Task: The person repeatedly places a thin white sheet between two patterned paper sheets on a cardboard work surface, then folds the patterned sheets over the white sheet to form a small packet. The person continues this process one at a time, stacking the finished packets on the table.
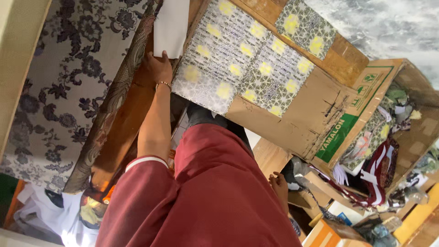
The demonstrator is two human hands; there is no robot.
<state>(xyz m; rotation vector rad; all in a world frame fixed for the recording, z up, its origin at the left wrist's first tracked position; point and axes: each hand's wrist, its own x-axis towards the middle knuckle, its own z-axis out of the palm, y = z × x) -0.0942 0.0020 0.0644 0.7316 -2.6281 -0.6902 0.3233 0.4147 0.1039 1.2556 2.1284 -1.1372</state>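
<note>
My left hand [158,67] reaches forward from a maroon sleeve with white trim and wears a thin bracelet. Its fingers grip the lower edge of a white sheet of paper [171,25], held against a wooden frame [123,123]. Right beside the hand lies a flattened cardboard panel [292,114] covered with patterned sheets with yellow spots [238,64]. My maroon garment [215,192] fills the lower middle. My right hand is out of sight. A bare foot [279,184] shows past the garment's edge.
A grey cloth with dark flowers [59,77] covers the surface at the left, edged by a brown patterned band. An open cardboard box [388,137] stuffed with cloth and scraps stands at the right. White cloth [55,215] and an orange box [327,233] lie along the bottom.
</note>
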